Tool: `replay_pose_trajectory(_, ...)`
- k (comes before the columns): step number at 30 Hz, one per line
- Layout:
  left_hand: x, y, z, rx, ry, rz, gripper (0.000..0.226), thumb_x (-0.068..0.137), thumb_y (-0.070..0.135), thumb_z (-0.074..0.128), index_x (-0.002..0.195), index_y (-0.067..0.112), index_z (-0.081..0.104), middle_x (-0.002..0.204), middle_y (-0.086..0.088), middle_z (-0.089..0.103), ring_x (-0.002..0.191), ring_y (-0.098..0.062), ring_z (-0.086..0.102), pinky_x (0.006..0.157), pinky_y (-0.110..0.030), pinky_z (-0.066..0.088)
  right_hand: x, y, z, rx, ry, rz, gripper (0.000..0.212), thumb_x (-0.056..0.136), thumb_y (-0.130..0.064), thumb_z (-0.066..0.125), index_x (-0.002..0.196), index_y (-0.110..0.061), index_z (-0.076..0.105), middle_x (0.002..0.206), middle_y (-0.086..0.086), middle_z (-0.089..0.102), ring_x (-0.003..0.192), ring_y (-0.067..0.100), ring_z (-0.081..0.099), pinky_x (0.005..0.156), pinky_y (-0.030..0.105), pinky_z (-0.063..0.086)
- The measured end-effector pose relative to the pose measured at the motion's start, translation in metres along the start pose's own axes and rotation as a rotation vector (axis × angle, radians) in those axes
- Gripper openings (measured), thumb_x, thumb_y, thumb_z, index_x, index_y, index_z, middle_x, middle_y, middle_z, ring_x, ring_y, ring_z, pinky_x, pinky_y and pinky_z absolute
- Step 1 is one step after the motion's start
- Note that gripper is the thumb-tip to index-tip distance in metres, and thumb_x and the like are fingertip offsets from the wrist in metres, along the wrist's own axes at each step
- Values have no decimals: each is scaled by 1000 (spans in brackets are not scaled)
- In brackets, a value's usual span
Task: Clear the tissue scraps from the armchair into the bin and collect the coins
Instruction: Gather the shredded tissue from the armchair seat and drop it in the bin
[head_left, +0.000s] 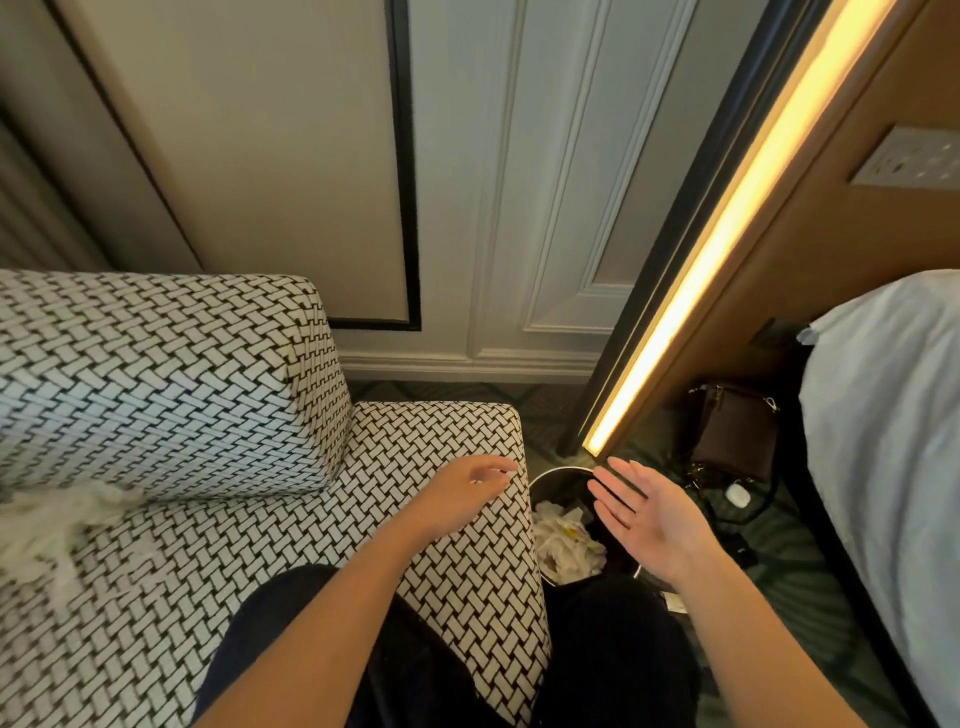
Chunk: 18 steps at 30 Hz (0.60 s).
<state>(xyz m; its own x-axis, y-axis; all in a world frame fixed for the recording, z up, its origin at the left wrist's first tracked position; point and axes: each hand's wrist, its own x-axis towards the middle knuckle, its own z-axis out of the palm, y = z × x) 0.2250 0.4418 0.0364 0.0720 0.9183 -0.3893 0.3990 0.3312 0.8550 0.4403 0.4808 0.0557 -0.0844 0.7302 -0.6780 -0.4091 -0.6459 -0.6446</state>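
The right hand (652, 522) is fully open, palm up, fingers extended and slightly spread, holding nothing; it hovers over the bin (563, 475). The left hand (465, 491) is loosely curled, palm down, empty, above the right edge of the armchair (208, 561) seat. Both forearms extend forward from the bottom of the view. Crumpled tissue scraps (566, 543) lie inside the bin, which stands just beside the armchair. Coins cannot be seen.
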Motion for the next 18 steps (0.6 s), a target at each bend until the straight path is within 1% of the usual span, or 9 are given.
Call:
replay_pose_trajectory(2, -17, -3, -20, -20, 63, 11, 27, 96, 38, 47, 121, 39, 55, 129, 11, 53, 116, -7, 51, 89, -25, 37, -10, 0, 19, -26, -40, -26, 35, 98, -20, 42, 132, -9, 48, 128, 10, 57, 118, 26, 53, 101, 37, 39)
replay_pose_trajectory(3, -28, -5, -31, -40, 96, 16, 25, 95, 40, 48, 119, 40, 55, 127, 11, 55, 113, -4, 53, 87, -22, 39, -14, 3, 31, -41, -65, -33, 34, 98, -19, 44, 130, -10, 49, 125, 10, 58, 116, 25, 54, 99, 36, 40)
replay_pose_trajectory(5, -50, -10, -51, -85, 163, 18, 21, 94, 40, 49, 114, 43, 56, 122, 13, 58, 104, 1, 56, 75, -15, 38, -22, 10, 51, -76, -116, -40, 30, 97, -19, 45, 126, -10, 52, 121, 9, 61, 111, 23, 57, 95, 35, 43)
replay_pose_trajectory(8, -86, -27, -82, -164, 280, 25, 19, 94, 38, 50, 111, 44, 58, 118, 14, 60, 99, 2, 59, 67, -13, 41, -34, 31, 87, -135, -202, -10, 27, 96, -19, 47, 121, -12, 55, 116, 7, 64, 107, 22, 60, 89, 33, 46)
replay_pose_trajectory(10, -106, -37, -97, -185, 340, 28, 20, 94, 36, 51, 109, 45, 59, 117, 16, 62, 99, 2, 60, 70, -14, 43, -38, 44, 107, -172, -247, 7, 27, 95, -22, 48, 119, -13, 57, 114, 7, 66, 106, 21, 61, 83, 32, 47)
replay_pose_trajectory(12, -131, -54, -114, -205, 429, 17, 21, 94, 35, 51, 112, 41, 59, 116, 15, 63, 100, -1, 61, 83, -22, 44, -45, 63, 131, -234, -293, 27, 25, 95, -23, 49, 115, -13, 60, 109, 6, 70, 104, 21, 63, 81, 32, 49)
replay_pose_trajectory(14, -154, -73, -127, -227, 493, -13, 20, 95, 34, 50, 113, 37, 59, 116, 12, 64, 99, -4, 62, 89, -27, 43, -49, 85, 153, -285, -327, 51, 23, 94, -21, 51, 111, -12, 62, 105, 7, 72, 102, 22, 65, 83, 33, 49)
replay_pose_trajectory(17, -185, -106, -145, -273, 582, -75, 21, 97, 27, 48, 115, 32, 59, 119, 10, 62, 101, -7, 61, 81, -20, 43, -57, 119, 185, -379, -390, 69, 22, 92, -19, 55, 110, -10, 63, 105, 7, 72, 101, 22, 66, 87, 34, 49)
replay_pose_trajectory(18, -197, -121, -153, -284, 635, -100, 22, 97, 25, 48, 115, 31, 59, 120, 9, 61, 103, -7, 60, 81, -19, 42, -59, 137, 200, -418, -412, 80, 22, 92, -19, 56, 110, -10, 63, 105, 7, 72, 101, 22, 66, 87, 34, 49)
